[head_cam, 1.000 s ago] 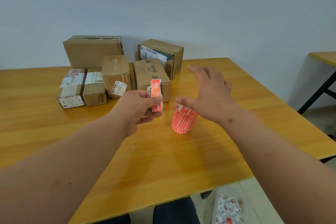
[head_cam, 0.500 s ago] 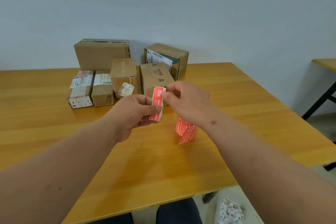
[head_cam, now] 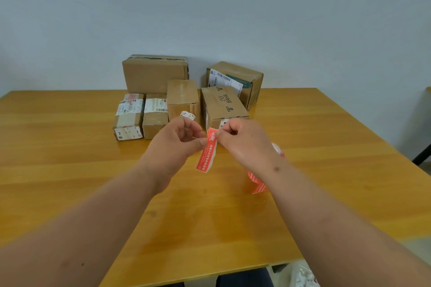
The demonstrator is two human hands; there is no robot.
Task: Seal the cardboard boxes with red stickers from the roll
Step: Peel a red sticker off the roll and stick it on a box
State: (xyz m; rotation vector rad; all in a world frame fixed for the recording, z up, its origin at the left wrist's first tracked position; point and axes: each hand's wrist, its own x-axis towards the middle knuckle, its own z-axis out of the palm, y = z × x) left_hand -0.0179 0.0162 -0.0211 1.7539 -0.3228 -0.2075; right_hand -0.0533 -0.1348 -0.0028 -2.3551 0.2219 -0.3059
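Observation:
A red sticker (head_cam: 207, 152) with white print hangs in the air above the table, held upright between both hands. My left hand (head_cam: 177, 144) pinches its left edge with thumb and forefinger. My right hand (head_cam: 242, 140) pinches its top right corner. The roll of red stickers (head_cam: 257, 182) lies on the table under my right wrist, mostly hidden, with a loose end sticking out. Several cardboard boxes stand behind my hands, the nearest marked JNS BAHA (head_cam: 222, 106).
The wooden table (head_cam: 70, 170) runs to a front edge near my lap. More boxes stand at the back: a large one (head_cam: 155, 73) against the wall, a labelled one (head_cam: 235, 81) at right, small ones (head_cam: 129, 115) at left. A bag of scraps (head_cam: 303, 277) lies on the floor.
My right hand came off the roll and moved left to the sticker, which it now pinches at the top. Both hands hold the sticker slightly farther forward, nearer the boxes.

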